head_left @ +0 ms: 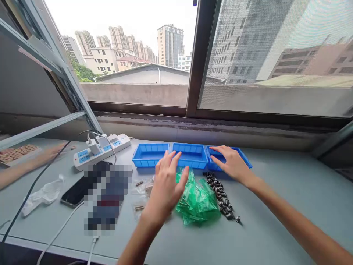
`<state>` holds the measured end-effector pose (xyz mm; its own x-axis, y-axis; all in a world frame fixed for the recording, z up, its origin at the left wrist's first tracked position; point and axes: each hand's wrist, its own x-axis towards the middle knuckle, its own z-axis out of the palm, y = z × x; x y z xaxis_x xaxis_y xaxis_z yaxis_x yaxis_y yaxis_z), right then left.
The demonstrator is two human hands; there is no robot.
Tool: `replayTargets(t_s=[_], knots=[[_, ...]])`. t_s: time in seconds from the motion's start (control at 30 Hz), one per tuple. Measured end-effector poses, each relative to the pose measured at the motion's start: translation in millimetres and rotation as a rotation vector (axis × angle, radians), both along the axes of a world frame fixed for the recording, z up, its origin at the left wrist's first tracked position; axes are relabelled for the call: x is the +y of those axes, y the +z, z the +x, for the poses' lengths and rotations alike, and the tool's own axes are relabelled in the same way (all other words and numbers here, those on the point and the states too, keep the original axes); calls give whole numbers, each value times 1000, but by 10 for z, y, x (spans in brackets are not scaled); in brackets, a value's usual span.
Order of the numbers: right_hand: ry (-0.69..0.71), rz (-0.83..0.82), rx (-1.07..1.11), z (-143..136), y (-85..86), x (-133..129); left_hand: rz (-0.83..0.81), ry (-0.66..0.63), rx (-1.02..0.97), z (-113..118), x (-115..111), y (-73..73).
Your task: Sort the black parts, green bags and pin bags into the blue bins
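Note:
My left hand (167,184) is open, fingers spread, above the table between clear plastic bags (142,189) and a heap of green plastic bags (197,202). Its fingertips overlap the front of the middle blue tray (193,163); whether they touch it I cannot tell. Open as well, my right hand (233,163) has its fingers stretched over the right blue tray (245,159) and hides part of it. Beside the green bags runs a line of small dark metal parts (220,193). The left blue tray (146,163) completes the row. Metal pins (139,208) show in the clear bags.
Left of my hands lie a black phone (75,191), a partly blurred flat device (110,202) and a white power strip (82,158) with cables. Crumpled white plastic (44,197) lies farther left. Another person's arm (30,165) reaches in there. A window (138,105) stands behind the table.

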<state>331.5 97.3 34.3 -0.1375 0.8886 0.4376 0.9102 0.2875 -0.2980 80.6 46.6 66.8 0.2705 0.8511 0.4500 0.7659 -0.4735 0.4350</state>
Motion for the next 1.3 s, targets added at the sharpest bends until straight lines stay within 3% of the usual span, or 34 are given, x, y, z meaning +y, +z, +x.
replayTargets(t_s=[0.07,0.13,0.27,0.43,0.6,0.93,1.17,1.23,1.3], knots=[[8,-26,-55,171,-110,-135,-130,206,143,82,229,11],[45,-60,-92,267,-211,-237,-225,304,260,114,425,-4],[44,10,-121,277,-394,-343,-265,341,289,108,667,-80],[38,71,-115,262,-498,-348,-223,279,327,37,760,-237],[57,50,-113,290,-488,-357,-190,233,321,-56,807,-303],[57,-1,-28,247,-376,-373,-189,220,311,-52,851,-290],[150,119,116,270,-191,-461,-107,303,330,54,679,-145],[169,83,124,260,-155,-509,-29,183,297,132,546,-83],[171,-15,129,232,-161,-550,-5,-66,283,229,395,-54]])
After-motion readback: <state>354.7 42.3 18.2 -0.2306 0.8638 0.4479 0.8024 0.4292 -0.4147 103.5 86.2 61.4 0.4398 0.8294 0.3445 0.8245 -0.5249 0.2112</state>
